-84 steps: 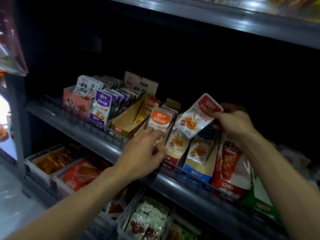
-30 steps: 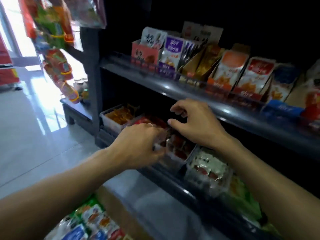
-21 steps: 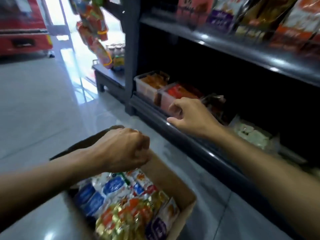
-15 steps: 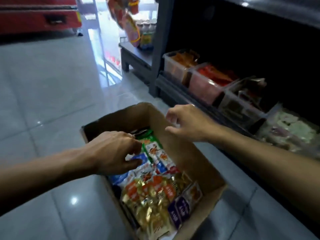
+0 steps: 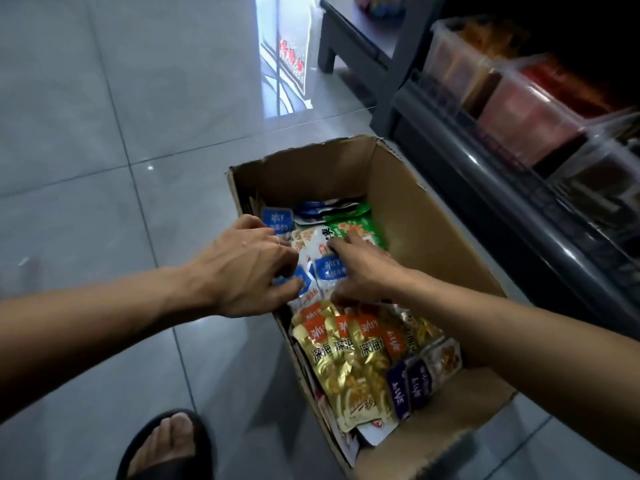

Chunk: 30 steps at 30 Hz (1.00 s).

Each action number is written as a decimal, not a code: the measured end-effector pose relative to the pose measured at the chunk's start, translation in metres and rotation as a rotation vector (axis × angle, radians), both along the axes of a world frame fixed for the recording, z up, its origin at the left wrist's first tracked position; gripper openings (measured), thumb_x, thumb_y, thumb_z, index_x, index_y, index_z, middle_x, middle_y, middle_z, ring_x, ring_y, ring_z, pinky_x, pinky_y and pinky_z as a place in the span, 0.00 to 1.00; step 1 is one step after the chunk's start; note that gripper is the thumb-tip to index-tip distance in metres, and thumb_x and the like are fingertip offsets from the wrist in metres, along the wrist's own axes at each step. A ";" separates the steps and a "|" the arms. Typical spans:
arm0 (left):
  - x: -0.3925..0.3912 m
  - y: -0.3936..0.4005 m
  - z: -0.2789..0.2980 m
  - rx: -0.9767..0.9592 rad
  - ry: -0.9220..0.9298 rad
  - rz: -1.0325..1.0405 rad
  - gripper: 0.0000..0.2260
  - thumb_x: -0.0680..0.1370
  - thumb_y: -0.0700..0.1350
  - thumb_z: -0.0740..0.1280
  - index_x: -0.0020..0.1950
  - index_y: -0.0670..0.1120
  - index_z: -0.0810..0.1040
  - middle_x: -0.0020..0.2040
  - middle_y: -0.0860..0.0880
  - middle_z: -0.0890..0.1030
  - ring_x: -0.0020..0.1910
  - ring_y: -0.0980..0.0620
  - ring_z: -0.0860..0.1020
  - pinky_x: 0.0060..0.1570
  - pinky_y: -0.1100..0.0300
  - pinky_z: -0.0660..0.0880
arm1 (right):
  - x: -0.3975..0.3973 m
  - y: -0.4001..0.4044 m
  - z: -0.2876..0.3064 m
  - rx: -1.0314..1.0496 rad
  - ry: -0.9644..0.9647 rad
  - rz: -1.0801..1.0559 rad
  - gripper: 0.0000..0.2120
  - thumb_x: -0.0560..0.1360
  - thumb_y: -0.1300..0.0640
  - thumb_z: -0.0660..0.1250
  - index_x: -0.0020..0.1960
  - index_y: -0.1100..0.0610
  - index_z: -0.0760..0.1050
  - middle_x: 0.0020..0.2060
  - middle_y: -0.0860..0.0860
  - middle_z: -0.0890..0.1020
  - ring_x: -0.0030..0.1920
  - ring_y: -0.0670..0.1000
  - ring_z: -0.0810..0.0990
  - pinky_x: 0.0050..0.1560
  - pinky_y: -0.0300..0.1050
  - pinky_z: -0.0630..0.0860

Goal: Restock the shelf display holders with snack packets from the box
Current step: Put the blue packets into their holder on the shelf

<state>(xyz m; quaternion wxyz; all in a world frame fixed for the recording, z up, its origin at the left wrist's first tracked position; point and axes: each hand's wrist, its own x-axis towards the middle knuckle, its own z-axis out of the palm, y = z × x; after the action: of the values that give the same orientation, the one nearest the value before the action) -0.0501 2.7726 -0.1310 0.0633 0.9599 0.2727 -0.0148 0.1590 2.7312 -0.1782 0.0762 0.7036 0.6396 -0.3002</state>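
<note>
Both hands in box (image 5: 398, 188). Left hand (image 5: 249, 268) pinches blue packets (image 5: 330, 268). Right hand (image 5: 360, 268) spread flat on same packets.

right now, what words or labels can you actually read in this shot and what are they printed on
"深海": large white characters on the gold packets at the near end of the cardboard box; the characters after them are cut off.
Blue-label packets between the two hands: white characters, too blurred to read.
Purple packets: print upside down, not legible.
Green packet: print unreadable.
Red characters in the floor reflection: too distorted to read.
</note>
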 end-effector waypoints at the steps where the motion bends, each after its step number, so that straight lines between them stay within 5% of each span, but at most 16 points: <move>1: 0.000 0.000 0.000 0.001 -0.004 0.003 0.22 0.73 0.63 0.49 0.36 0.51 0.77 0.32 0.54 0.74 0.38 0.53 0.77 0.59 0.54 0.65 | 0.000 -0.002 -0.004 -0.010 -0.001 -0.003 0.42 0.65 0.47 0.79 0.72 0.51 0.62 0.68 0.53 0.68 0.64 0.56 0.72 0.61 0.52 0.75; 6: 0.003 0.002 0.001 -0.066 0.022 0.030 0.24 0.71 0.65 0.47 0.41 0.53 0.78 0.35 0.55 0.78 0.39 0.55 0.77 0.58 0.56 0.65 | 0.022 0.005 0.014 -0.096 0.257 -0.104 0.17 0.72 0.55 0.75 0.58 0.53 0.74 0.54 0.51 0.80 0.50 0.50 0.81 0.53 0.48 0.81; 11: 0.008 0.006 0.005 -0.193 -0.109 0.132 0.16 0.76 0.62 0.62 0.56 0.52 0.74 0.46 0.54 0.80 0.44 0.55 0.78 0.51 0.59 0.72 | 0.054 0.015 0.057 -0.069 0.534 -0.326 0.15 0.72 0.58 0.74 0.56 0.54 0.75 0.50 0.53 0.85 0.49 0.51 0.85 0.53 0.51 0.82; 15: 0.017 0.010 0.013 -0.244 -0.234 0.270 0.27 0.75 0.60 0.67 0.68 0.48 0.69 0.60 0.51 0.76 0.55 0.55 0.75 0.54 0.61 0.74 | 0.062 0.017 0.079 0.012 0.688 -0.407 0.19 0.71 0.60 0.74 0.59 0.60 0.73 0.48 0.56 0.86 0.50 0.54 0.86 0.56 0.56 0.81; 19: 0.032 0.018 0.030 -0.718 -0.413 0.384 0.38 0.66 0.62 0.71 0.72 0.48 0.66 0.60 0.56 0.74 0.58 0.57 0.75 0.56 0.60 0.76 | 0.048 0.019 0.106 0.091 0.953 -0.425 0.19 0.71 0.63 0.71 0.60 0.61 0.72 0.48 0.57 0.85 0.50 0.56 0.85 0.51 0.51 0.83; 22: 0.038 0.024 0.037 -0.800 -0.572 0.387 0.18 0.73 0.48 0.72 0.61 0.46 0.74 0.53 0.51 0.81 0.50 0.55 0.82 0.50 0.54 0.82 | 0.025 0.025 0.103 0.165 1.088 -0.519 0.11 0.76 0.61 0.67 0.58 0.59 0.74 0.45 0.54 0.85 0.47 0.54 0.86 0.46 0.45 0.83; 25: 0.026 0.034 0.039 -0.593 -0.572 0.420 0.10 0.75 0.43 0.72 0.54 0.47 0.76 0.46 0.55 0.80 0.45 0.57 0.81 0.41 0.66 0.79 | 0.017 0.028 0.072 0.221 0.843 -0.513 0.15 0.78 0.49 0.66 0.60 0.56 0.74 0.53 0.53 0.82 0.55 0.54 0.82 0.52 0.47 0.79; 28: 0.006 0.038 0.042 -0.505 -0.541 0.426 0.11 0.75 0.43 0.72 0.55 0.50 0.74 0.44 0.59 0.78 0.43 0.61 0.79 0.36 0.70 0.76 | 0.013 0.019 0.032 0.039 0.238 -0.213 0.41 0.70 0.36 0.71 0.74 0.56 0.62 0.69 0.54 0.71 0.65 0.53 0.74 0.59 0.47 0.75; 30: -0.006 0.040 0.041 -0.491 -0.564 0.442 0.11 0.76 0.43 0.71 0.55 0.51 0.73 0.44 0.59 0.77 0.44 0.61 0.79 0.36 0.69 0.75 | 0.003 0.010 0.013 -0.009 0.132 -0.161 0.49 0.65 0.33 0.73 0.76 0.56 0.58 0.73 0.55 0.67 0.68 0.55 0.70 0.64 0.50 0.72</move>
<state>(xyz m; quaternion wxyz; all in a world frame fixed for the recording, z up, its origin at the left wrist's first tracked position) -0.0565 2.8131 -0.0897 0.3636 0.8012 0.4323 0.1975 0.1619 2.7415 -0.1650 0.0130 0.7310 0.5832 -0.3540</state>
